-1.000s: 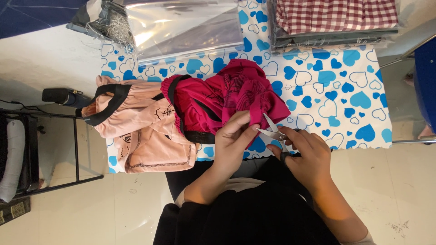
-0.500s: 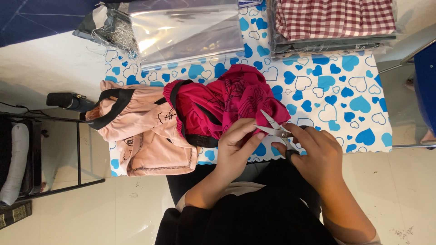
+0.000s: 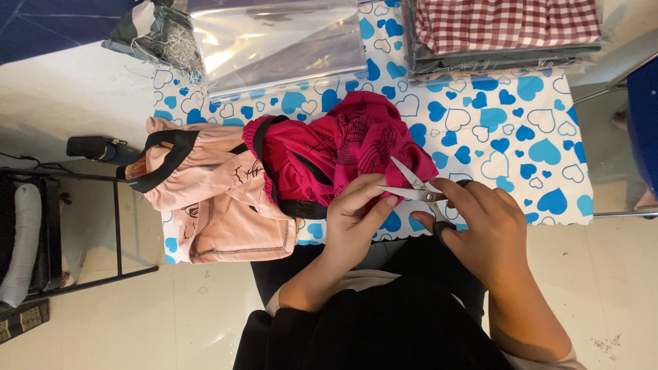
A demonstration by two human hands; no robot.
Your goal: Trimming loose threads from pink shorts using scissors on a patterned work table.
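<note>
Both hands work at the table's near edge: my left hand [image 3: 356, 219] pinches the magenta garment [image 3: 343, 154], my right hand [image 3: 480, 226] holds scissors [image 3: 415, 188] with blades open, nothing cut yet; the pink garment [image 3: 219, 199] waits beyond, untouched.

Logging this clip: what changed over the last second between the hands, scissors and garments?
The scissors in the right hand opened, blades now spread at the magenta garment. The left hand keeps pinching its edge. The pink garment and heart-print cloth stayed put.
</note>
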